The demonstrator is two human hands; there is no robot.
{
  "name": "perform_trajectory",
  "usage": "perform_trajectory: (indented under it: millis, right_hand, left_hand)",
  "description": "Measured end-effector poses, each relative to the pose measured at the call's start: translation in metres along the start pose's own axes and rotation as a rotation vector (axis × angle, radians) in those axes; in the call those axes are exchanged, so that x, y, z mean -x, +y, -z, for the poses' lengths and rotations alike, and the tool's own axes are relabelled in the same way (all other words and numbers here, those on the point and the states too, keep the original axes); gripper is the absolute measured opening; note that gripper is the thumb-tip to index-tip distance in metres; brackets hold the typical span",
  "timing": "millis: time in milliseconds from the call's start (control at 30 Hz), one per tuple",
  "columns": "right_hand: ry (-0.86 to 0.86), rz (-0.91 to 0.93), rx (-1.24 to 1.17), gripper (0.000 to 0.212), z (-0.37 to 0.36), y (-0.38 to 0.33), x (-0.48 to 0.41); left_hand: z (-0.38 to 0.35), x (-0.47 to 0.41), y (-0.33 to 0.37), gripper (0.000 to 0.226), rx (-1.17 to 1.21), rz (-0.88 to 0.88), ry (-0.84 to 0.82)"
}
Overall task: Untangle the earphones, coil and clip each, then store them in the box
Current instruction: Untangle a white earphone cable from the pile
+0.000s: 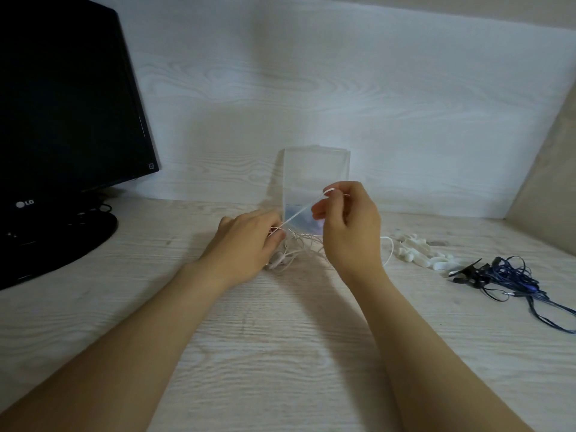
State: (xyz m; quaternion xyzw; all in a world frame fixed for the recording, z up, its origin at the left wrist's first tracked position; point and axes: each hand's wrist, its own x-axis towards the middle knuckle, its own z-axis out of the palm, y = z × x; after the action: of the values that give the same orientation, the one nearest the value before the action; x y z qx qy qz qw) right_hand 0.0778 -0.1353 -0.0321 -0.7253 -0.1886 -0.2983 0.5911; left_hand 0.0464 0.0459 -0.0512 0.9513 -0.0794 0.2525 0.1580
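1 tangle of white earphones [297, 246] lies on the desk [280, 338], just in front of the clear box [314, 173] and between the 2 hands. The left hand [246, 241] rests on the tangle's left edge, fingers curled round the cords and pinning them down. The right hand [349, 226] is raised above the heap and pinches 1 strand [304, 210] between thumb and fingertips. That strand is pulled tight, and its long axis climbs from the left hand up and rightward to the right. The heap sits under the line and nearer the left hand, so freeing the cord probably means drawing further along that slope. White clips [417, 249] lie to the right, with blue earphones [511, 272] knotted beyond them. A dark monitor [62, 104] stands far left.
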Motion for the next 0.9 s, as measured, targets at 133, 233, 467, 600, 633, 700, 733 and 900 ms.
perform_trajectory:
  millis: [133, 233, 467, 600, 633, 700, 733, 900]
  right_hand:
    - [-0.060, -0.223, -0.360, 0.018, 0.003, -0.013, 0.001]
    - [-0.002, -0.307, -0.513, 0.020, 0.007, -0.018, -0.001]
    - [0.136, -0.384, -0.675, 0.023, 0.013, -0.016, -0.008]
    - [0.192, -0.391, -0.734, 0.023, 0.013, -0.015, -0.009]
    - [0.213, -0.397, -0.742, 0.023, 0.012, -0.014, -0.010]
    - [0.251, -0.432, -0.746, 0.023, 0.013, -0.011, -0.012]
    - [0.258, -0.462, -0.775, 0.024, 0.013, -0.011, -0.012]
    - [0.163, -0.598, -0.841, 0.021, 0.015, -0.015, -0.013]
  left_hand:
    - [0.001, 0.001, 0.001, 0.014, -0.010, 0.002, -0.047]
    - [0.001, 0.001, -0.001, 0.012, -0.028, 0.017, -0.090]
    - [0.001, 0.003, -0.006, 0.010, -0.082, 0.114, -0.101]
    - [0.001, 0.001, -0.007, 0.012, -0.134, 0.173, -0.031]
    - [0.001, 0.000, -0.006, 0.011, -0.107, 0.174, -0.006]
    - [0.001, -0.001, -0.005, 0.009, -0.002, 0.168, 0.019]
    - [0.000, -0.001, -0.007, 0.011, 0.065, 0.175, 0.028]
    - [0.000, -0.001, -0.011, 0.028, 0.298, 0.214, 0.064]
